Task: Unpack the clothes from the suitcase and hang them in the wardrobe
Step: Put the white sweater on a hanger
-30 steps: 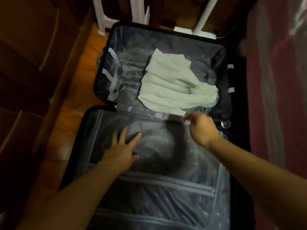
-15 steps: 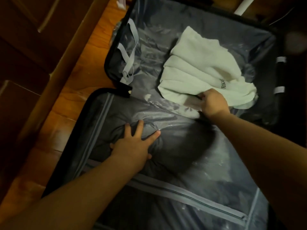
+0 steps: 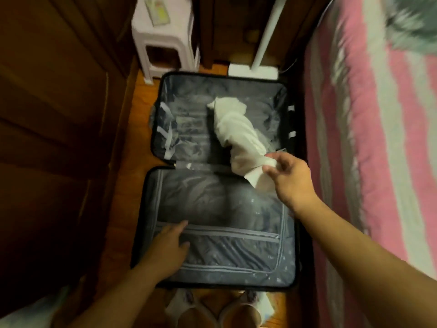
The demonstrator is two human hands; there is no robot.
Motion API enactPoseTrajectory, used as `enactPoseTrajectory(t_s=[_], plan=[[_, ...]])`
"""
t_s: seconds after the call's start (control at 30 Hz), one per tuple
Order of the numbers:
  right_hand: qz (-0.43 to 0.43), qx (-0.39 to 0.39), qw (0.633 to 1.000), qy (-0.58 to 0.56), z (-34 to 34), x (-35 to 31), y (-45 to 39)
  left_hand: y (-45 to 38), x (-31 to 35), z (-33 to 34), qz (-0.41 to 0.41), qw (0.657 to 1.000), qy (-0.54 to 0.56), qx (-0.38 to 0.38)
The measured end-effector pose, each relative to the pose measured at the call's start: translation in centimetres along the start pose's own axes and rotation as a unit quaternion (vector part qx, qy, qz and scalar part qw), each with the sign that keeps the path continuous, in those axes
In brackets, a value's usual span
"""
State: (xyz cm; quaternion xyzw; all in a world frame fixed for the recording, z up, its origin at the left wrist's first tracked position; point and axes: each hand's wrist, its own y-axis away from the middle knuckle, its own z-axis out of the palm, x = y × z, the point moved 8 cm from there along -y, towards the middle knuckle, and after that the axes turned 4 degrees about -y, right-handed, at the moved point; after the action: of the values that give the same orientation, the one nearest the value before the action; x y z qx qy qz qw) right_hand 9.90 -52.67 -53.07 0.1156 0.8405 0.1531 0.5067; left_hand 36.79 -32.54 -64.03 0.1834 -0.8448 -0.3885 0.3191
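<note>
While right hand point(image 3: 292, 183) pinches it, white garment point(image 3: 238, 136) lengthwise along suitcase point(image 3: 165, 263); left hand point(image 3: 169, 247) flat.

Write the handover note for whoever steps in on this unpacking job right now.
Right hand: pinches one end of the white garment, which trails back into the far half of the open suitcase.
Left hand: open, flat on the zipped grey divider of the near half.
Done: garment partly lifted.
Left: lift it clear and hang it; then unzip the bulging divider and check underneath. Wardrobe interior and hangers not in view.
</note>
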Motion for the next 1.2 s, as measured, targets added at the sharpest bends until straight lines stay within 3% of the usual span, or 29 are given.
enactPoseTrajectory(t_s=[0.13,0.23,0.37,0.47,0.6,0.67,0.77,0.87,0.97,1.07,1.13,1.2], plan=[[0.024,0.056,0.985,-0.160,-10.1,-12.2,7.8,11.4,13.8,-9.1,0.105,0.988,0.109,0.038],[0.031,0.084,0.950,-0.298,-15.7,-20.1,14.6,20.5,23.5,-13.6,0.214,0.958,0.190,0.014],[0.013,0.185,0.892,-0.412,-22.5,-27.1,23.2,30.6,30.3,-14.3,0.316,0.937,0.141,-0.050],[-0.014,0.269,0.830,-0.489,-27.4,-29.6,29.2,36.1,31.4,-13.0,0.334,0.935,0.097,-0.077],[-0.050,0.342,0.774,-0.530,-32.3,-31.0,36.5,41.6,32.7,-9.6,0.340,0.933,0.039,-0.115],[-0.059,0.382,0.757,-0.527,-34.9,-31.3,40.1,43.5,34.8,-8.2,0.387,0.916,0.016,-0.102],[-0.066,0.454,0.730,-0.506,-39.7,-30.4,45.5,46.2,38.0,-9.3,0.417,0.898,0.142,-0.022],[-0.076,0.508,0.694,-0.505,-44.9,-28.3,50.8,47.1,42.3,-12.0,0.391,0.869,0.302,-0.007],[-0.085,0.535,0.660,-0.520,-49.4,-26.1,54.6,50.0,48.9,-8.9,0.469,0.864,0.170,-0.067],[-0.087,0.546,0.638,-0.535,-52.7,-23.7,56.6,53.5,51.6,2.8,0.484,0.857,-0.066,-0.161],[-0.078,0.545,0.634,-0.543,-54.6,-21.4,57.7,54.2,52.4,9.6,0.487,0.856,-0.120,-0.126],[-0.065,0.542,0.631,-0.551,-56.9,-18.0,59.4,53.8,54.3,12.9,0.491,0.865,-0.088,-0.045]])
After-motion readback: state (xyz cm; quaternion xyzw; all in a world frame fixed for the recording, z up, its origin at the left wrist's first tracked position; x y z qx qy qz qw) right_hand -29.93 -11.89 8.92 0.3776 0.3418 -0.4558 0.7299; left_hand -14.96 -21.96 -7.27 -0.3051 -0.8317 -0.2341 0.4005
